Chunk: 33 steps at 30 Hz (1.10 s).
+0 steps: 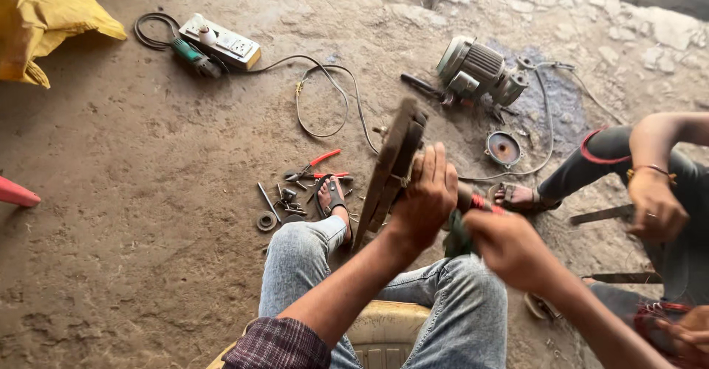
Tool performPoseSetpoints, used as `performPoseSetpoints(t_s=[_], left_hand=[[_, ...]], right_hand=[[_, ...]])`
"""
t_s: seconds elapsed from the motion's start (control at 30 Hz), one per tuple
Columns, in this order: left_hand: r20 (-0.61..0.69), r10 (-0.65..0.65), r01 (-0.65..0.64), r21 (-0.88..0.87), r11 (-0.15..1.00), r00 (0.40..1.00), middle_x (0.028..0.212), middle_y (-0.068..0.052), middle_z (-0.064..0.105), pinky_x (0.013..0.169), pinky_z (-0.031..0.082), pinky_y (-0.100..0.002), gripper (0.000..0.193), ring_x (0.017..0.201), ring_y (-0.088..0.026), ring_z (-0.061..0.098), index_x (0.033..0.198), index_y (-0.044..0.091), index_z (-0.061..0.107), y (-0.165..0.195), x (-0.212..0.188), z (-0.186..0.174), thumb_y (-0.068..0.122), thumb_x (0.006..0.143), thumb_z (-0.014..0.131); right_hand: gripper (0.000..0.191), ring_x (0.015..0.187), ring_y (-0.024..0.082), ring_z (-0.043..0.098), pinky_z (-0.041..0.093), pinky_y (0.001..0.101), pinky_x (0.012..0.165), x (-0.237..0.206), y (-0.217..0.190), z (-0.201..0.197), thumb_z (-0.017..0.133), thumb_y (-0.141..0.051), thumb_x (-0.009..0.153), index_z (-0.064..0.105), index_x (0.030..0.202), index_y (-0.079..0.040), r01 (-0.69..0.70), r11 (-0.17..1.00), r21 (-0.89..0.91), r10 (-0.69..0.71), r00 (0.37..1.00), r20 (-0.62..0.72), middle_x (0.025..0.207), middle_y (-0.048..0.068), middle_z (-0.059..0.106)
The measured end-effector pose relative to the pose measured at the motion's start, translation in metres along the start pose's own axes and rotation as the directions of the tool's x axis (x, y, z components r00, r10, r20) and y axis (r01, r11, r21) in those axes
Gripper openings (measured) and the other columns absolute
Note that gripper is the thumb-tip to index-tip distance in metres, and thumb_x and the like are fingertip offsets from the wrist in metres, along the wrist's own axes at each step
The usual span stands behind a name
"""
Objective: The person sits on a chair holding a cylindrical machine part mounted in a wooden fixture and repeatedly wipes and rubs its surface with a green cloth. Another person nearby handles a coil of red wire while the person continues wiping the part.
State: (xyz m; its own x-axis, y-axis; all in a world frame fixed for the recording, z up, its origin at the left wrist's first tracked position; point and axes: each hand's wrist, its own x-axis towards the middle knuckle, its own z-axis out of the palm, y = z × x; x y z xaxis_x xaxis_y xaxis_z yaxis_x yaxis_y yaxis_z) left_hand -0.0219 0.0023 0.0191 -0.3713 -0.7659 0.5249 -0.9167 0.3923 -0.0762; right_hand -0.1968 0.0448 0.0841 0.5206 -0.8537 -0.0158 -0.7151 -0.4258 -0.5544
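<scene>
Denim knees nearest the camera, the person seated on a pale plastic seat (384,325) with a checked sleeve at bottom edge. Left hand (425,199) wraps the rusty flat metal piece (391,166), fingers (436,169) curled tight over its edge, seemingly to brace it upright between the knees. Right hand (509,247) is clamped on the red-and-green tool (464,221), which sits just behind the left palm; its working end is hidden, so what it touches cannot be told. The metal piece stands tilted, lower end near the sandalled left foot (332,199).

Just beyond the foot, on the dirt floor (133,214): loose bolts and washers (284,203) and red-handled pliers (314,164), likely kept within arm's reach. To the right, another person's hand (653,206) with a wrist bangle, their leg close by; little spare room on that side. Left side lies open ground.

Farther off: an electric motor (480,70) on an oily patch, a round cover (504,147) near it, black cables looping to a power strip (221,42), a yellow sack (37,22) at far left.
</scene>
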Motion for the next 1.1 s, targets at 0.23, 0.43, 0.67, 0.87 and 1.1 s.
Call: performPoseSetpoints(t_s=[0.23,0.43,0.67,0.87,1.1], left_hand=[[0.031,0.013,-0.008,-0.164,0.986,0.999,0.138,-0.025,0.054,0.120,0.032,-0.048,0.051,0.141,-0.040,0.046,0.132,-0.006,0.056,-0.007,-0.014,0.007,0.018,0.087,0.062],[0.177,0.057,-0.093,0.206,0.974,0.983,0.138,-0.027,0.054,0.113,0.034,-0.049,0.058,0.136,-0.039,0.049,0.130,-0.009,0.056,-0.018,-0.014,0.004,0.023,0.082,0.060],[0.186,-0.151,0.154,-0.003,0.988,0.971,0.141,-0.030,0.052,0.118,0.029,-0.052,0.060,0.135,-0.047,0.049,0.135,-0.006,0.052,-0.035,-0.014,-0.003,0.021,0.083,0.062],[0.195,-0.144,0.109,0.179,0.978,0.970,0.149,-0.035,0.045,0.118,0.027,-0.051,0.062,0.133,-0.045,0.050,0.144,-0.006,0.043,-0.017,0.001,0.003,0.022,0.090,0.057],[0.271,-0.081,-0.026,0.369,0.929,0.959,0.149,-0.031,0.050,0.121,0.025,-0.051,0.052,0.142,-0.043,0.045,0.137,-0.009,0.050,0.010,0.012,0.018,0.025,0.097,0.049]], right_hand=[[0.013,0.067,0.011,0.051,0.045,0.0326,0.059,0.023,0.021,0.013,0.056,-0.004,0.095,0.068,0.100,0.001,-0.181,0.931,0.318,0.221,0.971,-0.095,0.070,0.007,0.060],[0.014,0.067,0.031,0.065,0.050,0.0388,0.064,0.041,0.000,0.009,0.059,-0.005,0.090,0.068,0.100,0.000,-0.036,0.986,0.164,0.072,0.973,-0.218,0.076,0.019,0.066],[0.012,0.074,0.038,0.068,0.050,0.0433,0.066,0.060,-0.020,0.004,0.061,-0.009,0.090,0.068,0.095,0.000,-0.004,0.989,0.147,0.034,0.979,-0.203,0.079,0.021,0.069],[0.015,0.069,0.033,0.067,0.049,0.0432,0.064,0.048,-0.012,-0.002,0.060,-0.011,0.094,0.068,0.099,0.000,-0.108,0.981,0.162,0.144,0.963,-0.229,0.077,0.020,0.069],[0.019,0.068,0.017,0.066,0.050,0.0351,0.064,0.035,0.013,0.000,0.057,-0.006,0.095,0.067,0.108,0.003,0.038,0.988,0.150,0.021,0.927,-0.373,0.080,0.016,0.069]])
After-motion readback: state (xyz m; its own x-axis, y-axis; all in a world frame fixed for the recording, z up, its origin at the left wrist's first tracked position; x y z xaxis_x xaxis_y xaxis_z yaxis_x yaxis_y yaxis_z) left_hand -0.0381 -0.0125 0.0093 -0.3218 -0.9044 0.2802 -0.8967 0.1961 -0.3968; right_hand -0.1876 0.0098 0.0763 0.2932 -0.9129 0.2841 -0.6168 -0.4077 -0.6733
